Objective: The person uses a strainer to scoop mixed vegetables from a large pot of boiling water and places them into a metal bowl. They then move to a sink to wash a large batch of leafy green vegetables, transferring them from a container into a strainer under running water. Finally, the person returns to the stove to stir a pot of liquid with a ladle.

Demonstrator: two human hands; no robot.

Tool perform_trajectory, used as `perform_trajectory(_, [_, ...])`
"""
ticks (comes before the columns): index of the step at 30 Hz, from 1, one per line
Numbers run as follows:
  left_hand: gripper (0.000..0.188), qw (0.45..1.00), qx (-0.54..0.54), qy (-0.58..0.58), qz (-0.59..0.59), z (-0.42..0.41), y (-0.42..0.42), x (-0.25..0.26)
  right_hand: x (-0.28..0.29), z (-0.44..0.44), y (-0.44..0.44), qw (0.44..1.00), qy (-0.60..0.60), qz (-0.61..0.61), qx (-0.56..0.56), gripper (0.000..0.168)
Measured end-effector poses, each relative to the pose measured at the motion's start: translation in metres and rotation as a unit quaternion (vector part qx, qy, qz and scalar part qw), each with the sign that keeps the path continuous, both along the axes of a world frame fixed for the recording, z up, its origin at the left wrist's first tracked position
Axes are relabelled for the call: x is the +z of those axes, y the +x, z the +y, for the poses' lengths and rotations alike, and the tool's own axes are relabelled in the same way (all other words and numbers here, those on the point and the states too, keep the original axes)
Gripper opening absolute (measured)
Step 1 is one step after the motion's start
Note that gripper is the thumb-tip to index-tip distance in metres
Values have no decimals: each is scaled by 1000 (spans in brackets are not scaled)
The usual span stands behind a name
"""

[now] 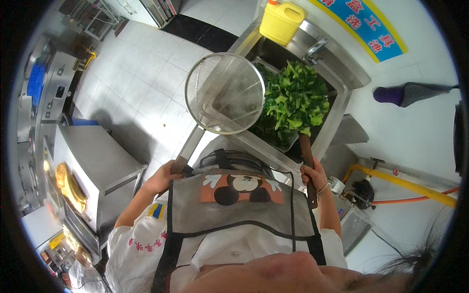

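My left hand (pixel 160 178) grips the brown handle of a round fine-mesh strainer (pixel 224 93), held flat with nothing in it. The strainer spans the near left rim of a stainless steel sink (pixel 339 106) and the floor beside it. In my right hand (pixel 316 173) is the wooden handle (pixel 306 148) of a second tool, whose head is hidden under a heap of chopped green leaves (pixel 298 99). That heap is above the sink basin. Below and left of it, a clear tub (pixel 287 146) with darker greens is partly visible in the basin.
A yellow plastic jug (pixel 282 22) stands at the sink's far corner, near a faucet (pixel 315 51). A steel cabinet (pixel 97 157) is at the left. A yellow pipe (pixel 403 185) runs along the right wall. Light tiles (pixel 146 84) cover the floor.
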State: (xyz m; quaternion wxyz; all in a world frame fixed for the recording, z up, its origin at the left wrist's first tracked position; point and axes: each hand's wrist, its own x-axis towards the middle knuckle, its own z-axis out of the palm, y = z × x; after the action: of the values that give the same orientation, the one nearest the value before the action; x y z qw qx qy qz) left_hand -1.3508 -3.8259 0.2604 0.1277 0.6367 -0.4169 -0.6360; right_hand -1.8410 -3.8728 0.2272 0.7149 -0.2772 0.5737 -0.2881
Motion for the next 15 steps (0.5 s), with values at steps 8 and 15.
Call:
perform_trajectory(8, [46, 992, -39, -12, 115, -2, -2, -47, -38, 1, 61, 908, -291, 292, 72, 50])
perform_trajectory(15, [49, 986, 13, -28, 162, 6, -3, -64, -85, -16, 100, 826, -326, 443, 125, 51])
